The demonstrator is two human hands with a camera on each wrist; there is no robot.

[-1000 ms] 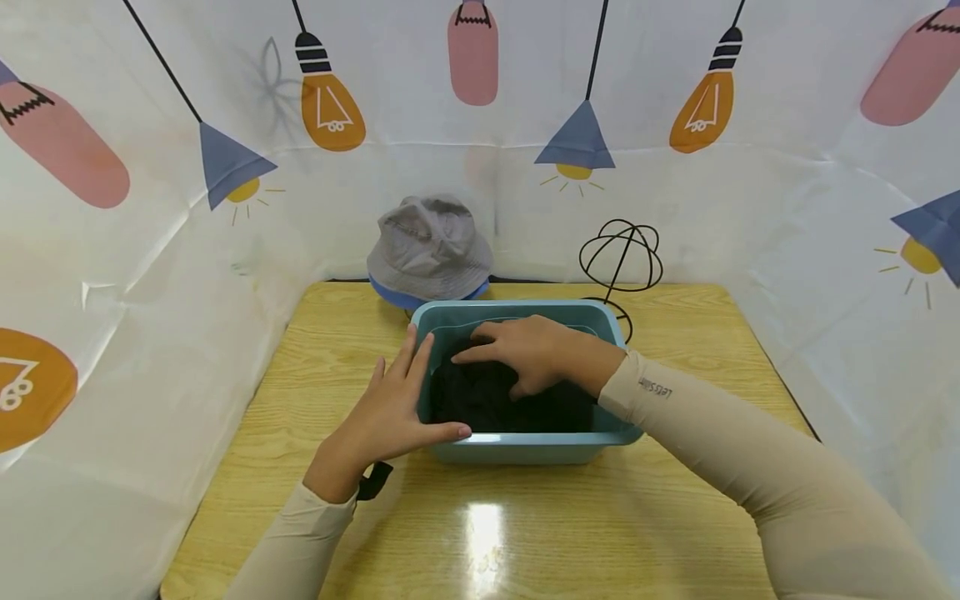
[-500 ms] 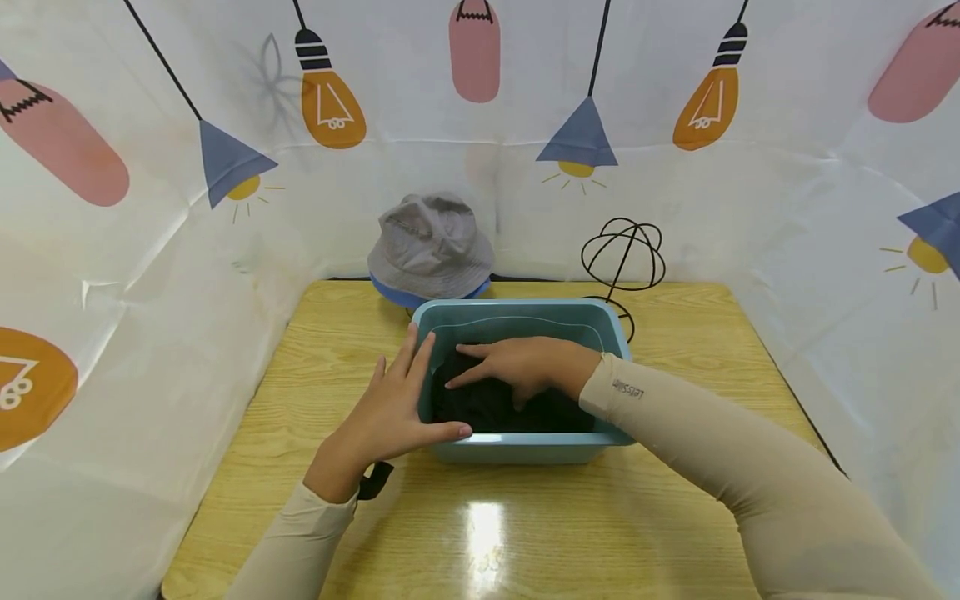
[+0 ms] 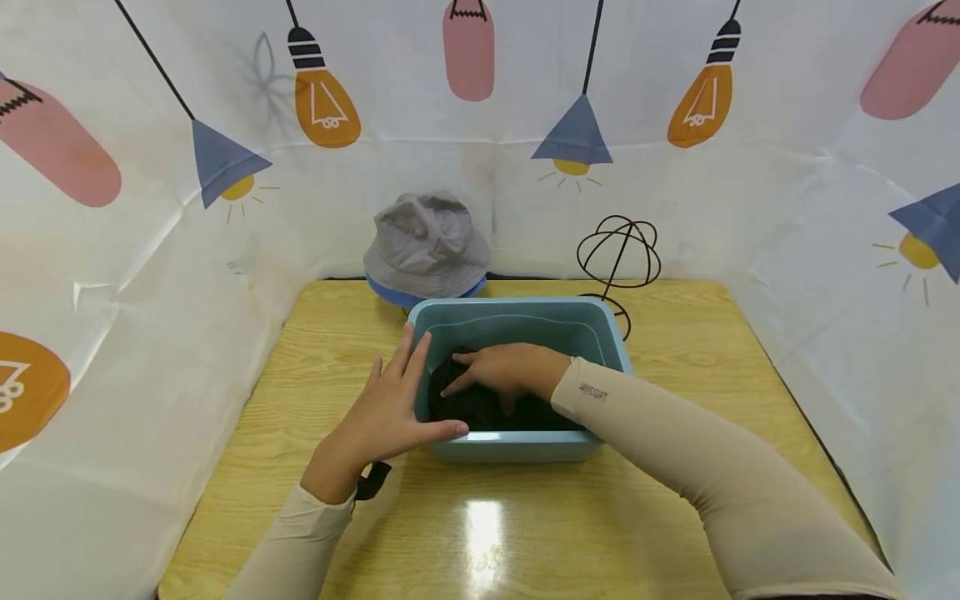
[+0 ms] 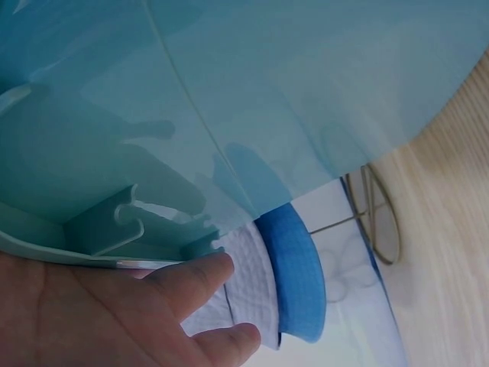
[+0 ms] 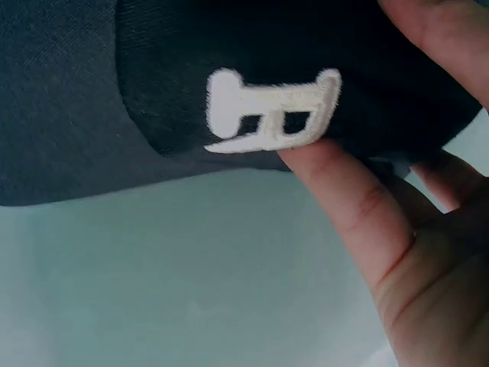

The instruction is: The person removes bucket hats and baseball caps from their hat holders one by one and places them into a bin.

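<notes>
My left hand (image 3: 382, 417) rests on the blue-green plastic bin (image 3: 510, 448), with its thumb along the near rim and its fingers spread at the left rim. The left wrist view shows two fingers (image 4: 202, 283) near the bin's wall. Down inside the bin is my right hand (image 3: 506, 371), its fingers spread over dark fabric. In the right wrist view this fabric is a black cap (image 5: 168, 46) with a white embroidered letter (image 5: 267, 107). One straight finger (image 5: 348, 206) reaches the letter's lower edge, and other fingers lie around the cap's right end.
Behind the bin, a grey bucket hat (image 3: 429, 246) sits over a blue one (image 3: 393, 293) at the back left. A black wire hat stand (image 3: 618, 254) is at the back right. The wooden table (image 3: 300, 400) meets a white patterned curtain (image 3: 262, 208).
My right hand has moved left and lower in the bin, its fingers still spread. My left hand keeps its place at the rim. The view has shifted slightly.
</notes>
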